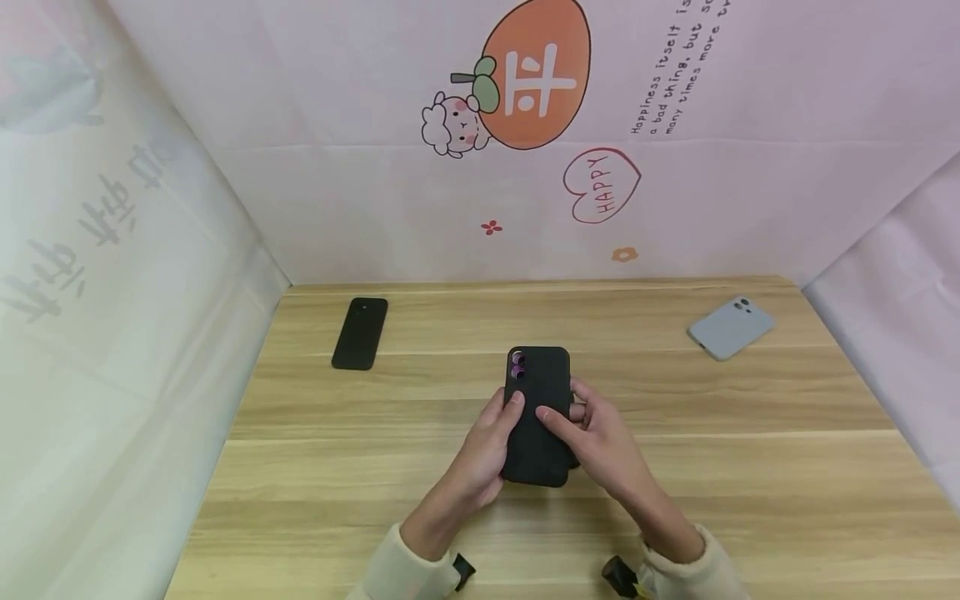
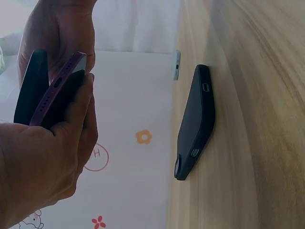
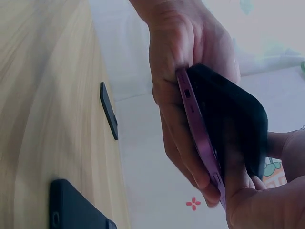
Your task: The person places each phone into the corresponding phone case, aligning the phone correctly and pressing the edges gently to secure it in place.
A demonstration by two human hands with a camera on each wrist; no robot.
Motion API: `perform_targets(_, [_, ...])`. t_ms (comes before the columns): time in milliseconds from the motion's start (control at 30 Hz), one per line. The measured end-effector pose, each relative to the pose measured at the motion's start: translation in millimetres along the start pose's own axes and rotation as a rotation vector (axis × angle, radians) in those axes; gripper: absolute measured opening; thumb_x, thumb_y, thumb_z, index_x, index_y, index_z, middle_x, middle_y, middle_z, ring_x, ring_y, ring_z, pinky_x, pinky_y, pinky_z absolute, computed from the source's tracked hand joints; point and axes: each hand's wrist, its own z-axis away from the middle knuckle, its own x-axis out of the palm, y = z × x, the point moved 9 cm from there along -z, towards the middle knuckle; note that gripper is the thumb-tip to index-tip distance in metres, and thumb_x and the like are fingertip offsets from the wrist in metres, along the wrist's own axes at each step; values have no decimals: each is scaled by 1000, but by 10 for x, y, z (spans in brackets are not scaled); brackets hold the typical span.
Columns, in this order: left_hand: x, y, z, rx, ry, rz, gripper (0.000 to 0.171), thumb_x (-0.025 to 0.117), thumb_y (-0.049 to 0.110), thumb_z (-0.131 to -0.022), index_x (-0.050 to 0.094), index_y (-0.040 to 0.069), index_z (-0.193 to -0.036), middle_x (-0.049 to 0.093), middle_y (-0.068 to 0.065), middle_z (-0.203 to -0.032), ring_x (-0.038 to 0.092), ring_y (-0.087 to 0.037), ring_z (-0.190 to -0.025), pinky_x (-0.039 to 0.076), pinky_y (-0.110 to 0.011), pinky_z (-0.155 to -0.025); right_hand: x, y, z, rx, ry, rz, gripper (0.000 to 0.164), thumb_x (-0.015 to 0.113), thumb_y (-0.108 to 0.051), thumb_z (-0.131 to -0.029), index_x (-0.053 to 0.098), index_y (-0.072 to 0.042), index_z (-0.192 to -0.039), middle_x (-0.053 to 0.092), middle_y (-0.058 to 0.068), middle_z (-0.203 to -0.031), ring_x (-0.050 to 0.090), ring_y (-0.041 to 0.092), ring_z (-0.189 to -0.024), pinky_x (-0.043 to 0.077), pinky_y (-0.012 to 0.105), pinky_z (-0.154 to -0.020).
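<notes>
Both hands hold a purple phone (image 3: 202, 126) and a black phone case (image 1: 538, 442) above the table. At the phone's port end the case (image 2: 31, 90) stands apart from the phone (image 2: 58, 88), while the purple camera lenses show through its cutout in the head view. My left hand (image 1: 480, 450) grips the phone from beneath, its thumb on the case's back. With its thumb also on the case, my right hand (image 1: 607, 446) holds the other side; in the right wrist view its fingers reach between case and phone. On the table below lies another black phone case (image 2: 195, 124).
A black phone (image 1: 360, 333) lies at the table's back left, and a light grey-blue phone (image 1: 731, 327) at the back right. White printed cloth (image 1: 375, 208) hangs behind the wooden table (image 1: 315, 467) and along both sides.
</notes>
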Motion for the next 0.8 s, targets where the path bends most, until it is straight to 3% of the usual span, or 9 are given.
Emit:
perform_targets(233, [-34,13,18,2,34,-27,46,40,37,-116,40,8,-152,63,-16,-132,66,-21,-114,59,-33,-91,-231,-82,5,-69,106,101,42,69,-10,-104,56,7,-140,77,19,-93,74,17,-71,65,34,-68])
perform_targets(567, [-57,18,18,1,46,-41,38,38,31,-117,44,10,-149,64,-16,-132,68,-25,-117,60,-37,-91,-404,-216,12,-190,155,166,25,69,-10,-104,71,6,-123,77,16,-87,77,20,-72,66,35,-66])
perform_targets(800, [-9,30,33,-1,-3,-11,37,38,28,-117,42,9,-148,66,-19,-131,71,-30,-115,62,-43,-92,-468,-247,-20,-191,217,249,26,71,-15,-103,71,3,-123,77,17,-100,76,17,-83,65,32,-67])
